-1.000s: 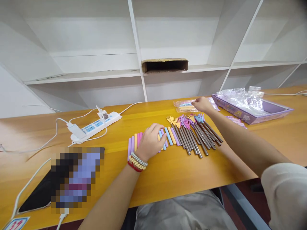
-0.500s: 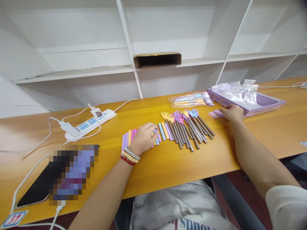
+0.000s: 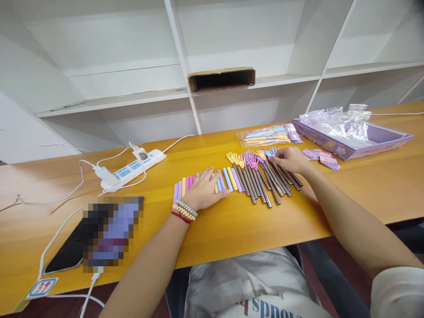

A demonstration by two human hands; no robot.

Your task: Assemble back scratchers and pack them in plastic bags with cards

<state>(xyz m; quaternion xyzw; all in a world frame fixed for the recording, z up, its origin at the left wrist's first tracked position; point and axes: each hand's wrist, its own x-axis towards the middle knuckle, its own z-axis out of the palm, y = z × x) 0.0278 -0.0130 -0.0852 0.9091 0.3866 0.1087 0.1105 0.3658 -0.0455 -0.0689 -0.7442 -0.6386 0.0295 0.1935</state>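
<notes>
My left hand (image 3: 207, 189) lies flat, fingers spread, over a row of pastel tubes (image 3: 233, 179) in purple, yellow, pink and blue; it hides part of the row. To the right lie several metal rods (image 3: 265, 185) with small hand-shaped heads in yellow, purple, pink and blue. My right hand (image 3: 291, 160) is at the right end of these heads, its fingers bent together at the blue ones; what is between the fingertips is hidden. Small printed cards (image 3: 326, 160) lie to the right of that hand.
Behind the rods is a clear bag (image 3: 265, 135) of similar pieces. A purple box (image 3: 347, 152) with clear plastic bags stands back right. On the left are a power strip (image 3: 134, 170), cables and a phone (image 3: 68, 249). A cardboard box (image 3: 221, 79) sits on the shelf.
My right hand has moved left from the cards to the heads of the rods, and the cards now show fully. My left hand has flattened and spread its fingers. The view has shifted slightly.
</notes>
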